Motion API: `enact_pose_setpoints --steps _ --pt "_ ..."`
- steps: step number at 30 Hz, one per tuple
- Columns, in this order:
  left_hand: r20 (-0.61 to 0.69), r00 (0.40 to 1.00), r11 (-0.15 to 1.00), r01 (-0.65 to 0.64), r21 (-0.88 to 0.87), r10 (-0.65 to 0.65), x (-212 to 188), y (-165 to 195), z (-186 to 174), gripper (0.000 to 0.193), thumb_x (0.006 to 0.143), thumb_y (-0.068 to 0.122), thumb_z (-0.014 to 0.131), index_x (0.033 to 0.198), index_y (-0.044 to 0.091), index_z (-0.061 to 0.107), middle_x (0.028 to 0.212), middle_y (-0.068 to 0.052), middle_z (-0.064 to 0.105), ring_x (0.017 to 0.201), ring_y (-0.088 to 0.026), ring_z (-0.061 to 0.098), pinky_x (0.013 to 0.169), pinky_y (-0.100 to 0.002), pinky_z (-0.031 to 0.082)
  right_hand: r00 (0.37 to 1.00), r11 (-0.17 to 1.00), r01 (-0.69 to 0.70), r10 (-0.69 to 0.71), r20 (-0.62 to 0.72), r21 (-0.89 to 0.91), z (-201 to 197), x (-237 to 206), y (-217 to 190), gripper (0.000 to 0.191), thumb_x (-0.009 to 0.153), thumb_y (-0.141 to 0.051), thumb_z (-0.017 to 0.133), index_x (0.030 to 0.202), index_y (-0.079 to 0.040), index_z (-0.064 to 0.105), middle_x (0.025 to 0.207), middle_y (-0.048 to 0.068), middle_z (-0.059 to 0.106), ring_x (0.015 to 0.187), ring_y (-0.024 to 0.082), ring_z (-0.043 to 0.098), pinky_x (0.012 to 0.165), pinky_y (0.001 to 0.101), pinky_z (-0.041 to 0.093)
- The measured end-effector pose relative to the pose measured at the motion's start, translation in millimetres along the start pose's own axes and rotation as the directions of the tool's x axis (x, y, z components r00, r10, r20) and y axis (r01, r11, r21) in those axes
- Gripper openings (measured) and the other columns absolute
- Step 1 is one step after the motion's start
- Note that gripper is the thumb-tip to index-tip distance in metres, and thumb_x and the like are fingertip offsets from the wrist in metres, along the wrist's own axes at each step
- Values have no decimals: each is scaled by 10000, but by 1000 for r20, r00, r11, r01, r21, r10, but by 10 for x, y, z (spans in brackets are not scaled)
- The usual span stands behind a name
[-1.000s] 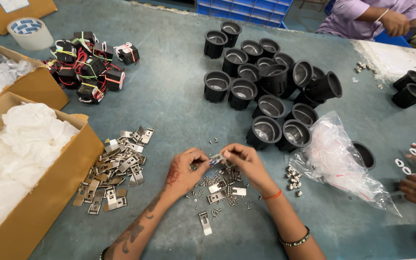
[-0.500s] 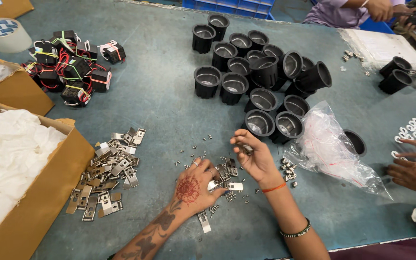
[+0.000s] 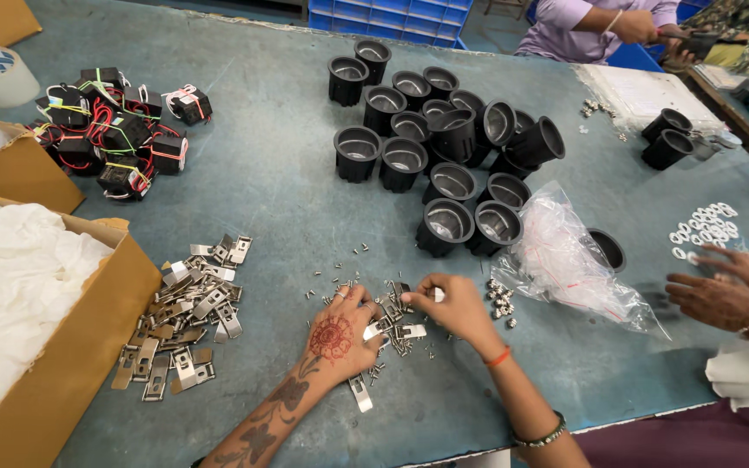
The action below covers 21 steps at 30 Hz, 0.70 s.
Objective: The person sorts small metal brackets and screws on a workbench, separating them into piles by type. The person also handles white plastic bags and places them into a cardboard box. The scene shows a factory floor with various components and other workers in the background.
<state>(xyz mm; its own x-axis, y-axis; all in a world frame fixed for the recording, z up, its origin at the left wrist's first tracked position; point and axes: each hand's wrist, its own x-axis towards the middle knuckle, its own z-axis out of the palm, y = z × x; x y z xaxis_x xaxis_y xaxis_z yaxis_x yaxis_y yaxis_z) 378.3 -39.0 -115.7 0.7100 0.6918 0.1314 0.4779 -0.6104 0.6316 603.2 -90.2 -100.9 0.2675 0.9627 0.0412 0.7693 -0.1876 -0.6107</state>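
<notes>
a small heap of metal clips and tiny screws [image 3: 396, 325] lies on the blue-grey table [image 3: 279, 173] right in front of the person, near the table's front edge, so both hands reach it without stretching. the left hand [image 3: 335, 338] rests flat on the heap's left side, fingers spread and relaxed, pinning or sorting loose pieces rather than holding any one. the right hand [image 3: 448, 308] sits just beside it at the heap's upper right, fingers curled together at the tips as if pinching a small part, though what is between them is too small to tell. one clip [image 3: 360, 392] lies apart below the left hand. a larger pile of flat metal brackets [image 3: 184, 316] sits to the left, next to a cardboard box [image 3: 71, 347] of white wrapping, handy as stock. black cup-shaped housings [image 3: 444, 147] stand clustered further back, open ends mostly up, some tipped over. a clear plastic bag [image 3: 565, 260] lies right of the hands, and wired black modules [image 3: 119, 130] sit at far left. another person's hands [image 3: 721, 290] work at the right edge near white rings [image 3: 704, 225].
</notes>
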Motion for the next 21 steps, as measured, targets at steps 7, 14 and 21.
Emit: enact_pose_setpoints --steps 7,14,21 --pt "-47 999 997 -21 -68 18 87 -114 201 237 747 203 797 908 73 682 1086 -91 565 1132 -319 532 969 -437 458 994 997 -66 62 85 41 94 111 -78 283 730 -282 857 824 -44 736 596 50 702 465 115 664 492 305 500" --pt "-115 981 987 -160 -33 155 118 -182 311 200 813 175 735 942 31 683 1070 -121 566 1090 -330 546 946 -441 470 991 930 -120 93 94 347 -64 46 19 209 809 -206 808 851 -26 710 611 -11 633 463 55 537 423 243 380" --pt "-191 955 973 -227 28 229 140 -185 328 177 919 163 643 965 8 716 1061 -121 592 1045 -313 570 915 -432 476 973 597 -226 180 146 770 -143 -129 181 107 895 -158 742 855 -77 684 628 -57 554 457 21 460 397 196 290"
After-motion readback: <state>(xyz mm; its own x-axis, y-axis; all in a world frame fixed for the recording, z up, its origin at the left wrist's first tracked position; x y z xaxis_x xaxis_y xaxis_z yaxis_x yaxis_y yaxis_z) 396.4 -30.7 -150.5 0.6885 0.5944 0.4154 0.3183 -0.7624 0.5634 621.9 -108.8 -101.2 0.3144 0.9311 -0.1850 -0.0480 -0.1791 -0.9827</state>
